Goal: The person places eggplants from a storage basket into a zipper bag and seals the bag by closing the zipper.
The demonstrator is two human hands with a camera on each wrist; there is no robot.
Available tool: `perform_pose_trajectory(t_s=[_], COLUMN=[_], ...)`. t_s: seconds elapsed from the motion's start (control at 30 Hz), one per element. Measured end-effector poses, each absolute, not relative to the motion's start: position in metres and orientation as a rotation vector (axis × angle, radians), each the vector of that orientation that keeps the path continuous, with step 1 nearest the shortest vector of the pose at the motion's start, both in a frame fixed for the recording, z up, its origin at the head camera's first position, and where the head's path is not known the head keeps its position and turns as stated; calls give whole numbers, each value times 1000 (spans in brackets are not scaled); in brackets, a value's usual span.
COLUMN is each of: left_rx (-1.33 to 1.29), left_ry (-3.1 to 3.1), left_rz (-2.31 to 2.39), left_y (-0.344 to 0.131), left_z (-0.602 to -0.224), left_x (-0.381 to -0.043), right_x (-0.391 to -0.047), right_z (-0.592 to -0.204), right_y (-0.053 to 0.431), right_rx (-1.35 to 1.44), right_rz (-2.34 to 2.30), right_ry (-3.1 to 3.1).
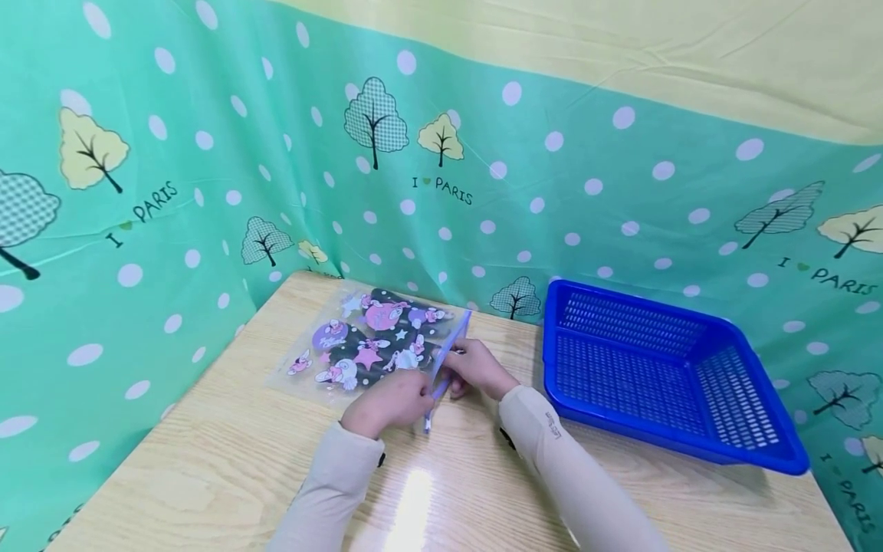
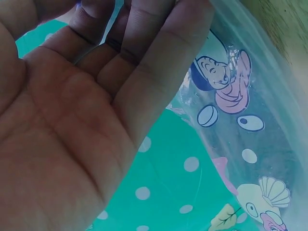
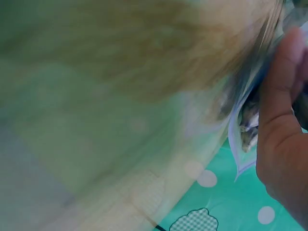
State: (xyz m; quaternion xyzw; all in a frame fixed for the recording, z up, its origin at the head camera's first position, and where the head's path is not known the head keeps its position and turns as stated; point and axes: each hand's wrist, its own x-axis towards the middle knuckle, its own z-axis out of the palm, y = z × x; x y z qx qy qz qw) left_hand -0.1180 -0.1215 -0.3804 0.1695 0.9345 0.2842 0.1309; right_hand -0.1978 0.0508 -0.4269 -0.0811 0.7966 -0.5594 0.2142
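Note:
A clear zip bag printed with cartoon figures and stars lies on the wooden table, its purple-edged mouth toward the right. Something dark shows through the plastic. My left hand pinches the near part of that purple edge. Farther up the same edge, my right hand grips the bag at its mouth, which stands partly apart there. In the left wrist view the fingers of the left hand bend beside the printed plastic. The right wrist view shows the right thumb along the bag's mouth.
A blue plastic basket with slotted walls stands right of my right forearm, close to the back curtain. Green dotted curtain with tree prints closes off the table's left and back edges. Bare wood shows at the front left.

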Motion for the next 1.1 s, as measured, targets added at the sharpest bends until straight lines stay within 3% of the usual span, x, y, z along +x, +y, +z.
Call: perform_pose_trajectory(t_s=[0.23, 0.57, 1.1], left_rx=[489, 467, 468], left_ry=[2696, 2666, 2685], left_rz=[835, 829, 840], left_y=[-122, -123, -126], left_z=[-379, -381, -381], left_x=[-118, -120, -123], right_x=[-206, -207, -228], right_z=[-427, -426, -432], right_y=[43, 57, 21], right_rx=[-126, -30, -29], right_rz=[-1467, -1695, -1294], right_ry=[2120, 1866, 2419])
